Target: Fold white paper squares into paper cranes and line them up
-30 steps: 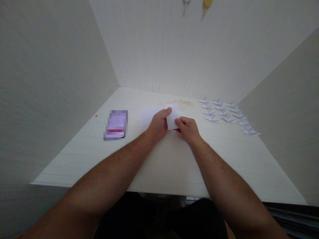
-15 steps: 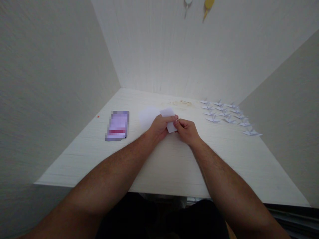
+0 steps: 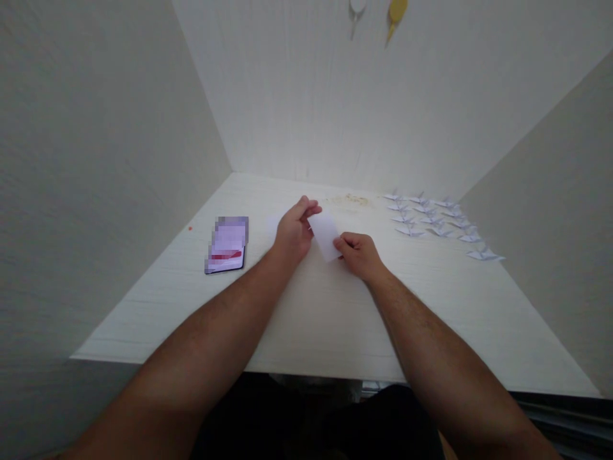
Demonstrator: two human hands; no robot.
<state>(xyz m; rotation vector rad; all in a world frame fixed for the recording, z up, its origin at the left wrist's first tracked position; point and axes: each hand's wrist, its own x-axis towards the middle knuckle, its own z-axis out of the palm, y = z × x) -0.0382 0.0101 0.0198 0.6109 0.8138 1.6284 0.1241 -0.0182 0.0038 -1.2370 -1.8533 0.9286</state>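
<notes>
A small folded piece of white paper (image 3: 325, 237) is raised over the middle of the table, tilted. My right hand (image 3: 357, 252) pinches its lower right edge between thumb and fingers. At the paper's left edge is my left hand (image 3: 294, 230), its fingers stretched out and apart from a grip. Some left fingertips come close to or behind the paper, so I cannot tell whether they touch it. Partly hidden behind my left hand, another white sheet (image 3: 272, 223) lies on the table.
Several folded paper cranes (image 3: 433, 220) stand in rows at the right back of the white table (image 3: 330, 319). A phone (image 3: 227, 243) with a blurred screen lies at the left. Walls enclose the left, back and right. Two hooks (image 3: 396, 11) hang on the back wall.
My left hand has let go of the paper and shifted left and up, its fingers opening. The right hand keeps its pinch, and more of the paper's face shows.
</notes>
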